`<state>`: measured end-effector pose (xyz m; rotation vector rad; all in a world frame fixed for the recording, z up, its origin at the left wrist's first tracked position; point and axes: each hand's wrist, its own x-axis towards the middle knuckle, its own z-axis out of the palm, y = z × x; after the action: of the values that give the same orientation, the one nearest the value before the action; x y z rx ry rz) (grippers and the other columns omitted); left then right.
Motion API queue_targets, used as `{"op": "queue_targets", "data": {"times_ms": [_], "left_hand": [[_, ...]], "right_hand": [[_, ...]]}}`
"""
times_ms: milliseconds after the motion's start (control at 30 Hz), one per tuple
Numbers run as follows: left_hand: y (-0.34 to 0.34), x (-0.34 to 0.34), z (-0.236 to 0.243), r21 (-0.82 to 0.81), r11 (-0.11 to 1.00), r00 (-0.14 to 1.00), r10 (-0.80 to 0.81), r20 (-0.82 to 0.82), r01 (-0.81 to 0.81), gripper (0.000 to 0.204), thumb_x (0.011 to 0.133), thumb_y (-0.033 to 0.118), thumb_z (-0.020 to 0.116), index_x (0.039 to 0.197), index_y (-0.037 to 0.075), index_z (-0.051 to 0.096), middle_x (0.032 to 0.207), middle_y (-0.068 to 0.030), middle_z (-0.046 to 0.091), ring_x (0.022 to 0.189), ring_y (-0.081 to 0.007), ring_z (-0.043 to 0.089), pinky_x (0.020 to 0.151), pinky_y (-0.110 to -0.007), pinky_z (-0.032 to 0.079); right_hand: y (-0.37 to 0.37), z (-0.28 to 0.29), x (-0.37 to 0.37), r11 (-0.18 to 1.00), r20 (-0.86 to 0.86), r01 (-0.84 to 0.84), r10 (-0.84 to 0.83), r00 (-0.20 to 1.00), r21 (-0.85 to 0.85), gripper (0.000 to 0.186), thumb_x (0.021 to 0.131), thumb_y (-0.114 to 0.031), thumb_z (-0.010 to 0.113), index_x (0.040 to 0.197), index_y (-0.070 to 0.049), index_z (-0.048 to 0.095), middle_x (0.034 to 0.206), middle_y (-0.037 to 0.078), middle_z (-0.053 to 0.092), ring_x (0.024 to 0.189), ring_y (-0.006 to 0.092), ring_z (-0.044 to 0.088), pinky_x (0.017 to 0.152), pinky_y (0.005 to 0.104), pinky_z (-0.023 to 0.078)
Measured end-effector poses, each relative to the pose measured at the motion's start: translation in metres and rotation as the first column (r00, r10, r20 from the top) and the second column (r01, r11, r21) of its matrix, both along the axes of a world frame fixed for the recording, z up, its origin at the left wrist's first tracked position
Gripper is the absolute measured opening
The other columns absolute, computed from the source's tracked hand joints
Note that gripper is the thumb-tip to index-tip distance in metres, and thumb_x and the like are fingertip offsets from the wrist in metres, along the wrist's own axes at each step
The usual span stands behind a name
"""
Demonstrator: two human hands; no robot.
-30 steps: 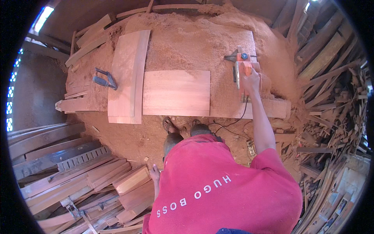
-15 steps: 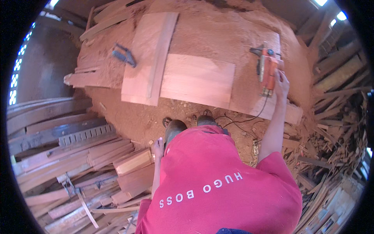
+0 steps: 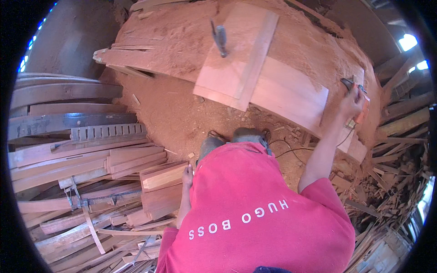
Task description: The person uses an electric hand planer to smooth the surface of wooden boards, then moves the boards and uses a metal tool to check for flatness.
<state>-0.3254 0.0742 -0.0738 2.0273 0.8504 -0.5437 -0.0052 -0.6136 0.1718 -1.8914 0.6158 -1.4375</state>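
Observation:
On the right of the sawdust-covered bench, my right hand (image 3: pixel 351 105) is closed over an orange electric planer (image 3: pixel 363 112), hiding much of its body. The planer's dark front part (image 3: pixel 347 83) shows beyond my fingers, and its dark cable (image 3: pixel 347 137) trails down to the floor. My left hand (image 3: pixel 187 176) hangs low by my left leg with its fingers curled; whatever is in them is too small to make out. Two flat wooden boards, a wide one (image 3: pixel 223 75) with a raised strip (image 3: pixel 259 57) along it and another (image 3: pixel 291 93) beside it, lie between the hands.
A blue-grey hand tool (image 3: pixel 221 38) stands on the wide board. Stacked planks (image 3: pixel 68 123) and a metal clamp (image 3: pixel 72 193) fill the left side. Wood scraps (image 3: pixel 396 182) are heaped at the right. Sawdust (image 3: pixel 168 123) covers the floor ahead of my feet.
My view has swung left, so the bench appears shifted right. My right hand has moved from the planer's near side onto its top. My left hand stays low by my leg.

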Motion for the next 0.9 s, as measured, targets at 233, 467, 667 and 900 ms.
{"op": "queue_targets", "data": {"times_ms": [233, 467, 667, 900], "left_hand": [[0.094, 0.02, 0.043, -0.02, 0.923, 0.919, 0.383, 0.086, -0.383, 0.047, 0.103, 0.044, 0.047, 0.084, 0.003, 0.059, 0.074, -0.0009, 0.051, 0.068, -0.0112, 0.046, 0.062, -0.03, 0.041], [0.111, -0.005, 0.038, -0.073, 0.889, 0.883, 0.458, 0.098, -0.453, 0.043, 0.104, 0.044, 0.048, 0.087, 0.005, 0.057, 0.074, 0.0013, 0.051, 0.067, -0.0101, 0.046, 0.058, -0.029, 0.04], [0.117, -0.038, 0.01, -0.043, 0.969, 0.97, 0.242, 0.006, -0.242, 0.049, 0.102, 0.044, 0.051, 0.083, 0.0, 0.058, 0.071, -0.0036, 0.057, 0.065, -0.0151, 0.048, 0.058, -0.036, 0.042], [0.161, 0.112, 0.057, 0.04, 0.996, 0.978, -0.072, -0.193, 0.081, 0.048, 0.101, 0.043, 0.053, 0.088, -0.003, 0.062, 0.072, -0.0062, 0.062, 0.068, -0.0168, 0.055, 0.062, -0.036, 0.047]], "right_hand": [[0.265, -0.025, 0.154, 0.913, -0.173, -0.402, 0.407, 0.897, 0.063, 0.029, 0.09, -0.025, 0.072, 0.108, -0.002, 0.07, 0.101, 0.011, 0.071, 0.094, 0.0202, 0.067, 0.086, 0.0335, 0.053], [0.433, -0.031, 0.233, 0.835, -0.071, -0.474, 0.511, 0.857, 0.28, 0.034, 0.082, -0.034, 0.078, 0.091, -0.002, 0.069, 0.082, 0.014, 0.071, 0.075, 0.0253, 0.068, 0.068, 0.038, 0.052], [0.433, -0.04, 0.251, 0.893, -0.187, -0.34, 0.403, 0.896, 0.296, 0.027, 0.082, -0.024, 0.075, 0.071, -0.001, 0.066, 0.062, 0.013, 0.061, 0.055, 0.0241, 0.058, 0.055, 0.038, 0.045], [0.374, -0.027, 0.26, 0.272, -0.233, -0.721, 0.96, 0.156, 0.637, 0.029, 0.082, -0.026, 0.077, 0.071, -0.002, 0.066, 0.058, 0.003, 0.054, 0.055, 0.0109, 0.051, 0.05, 0.0295, 0.038]]}}
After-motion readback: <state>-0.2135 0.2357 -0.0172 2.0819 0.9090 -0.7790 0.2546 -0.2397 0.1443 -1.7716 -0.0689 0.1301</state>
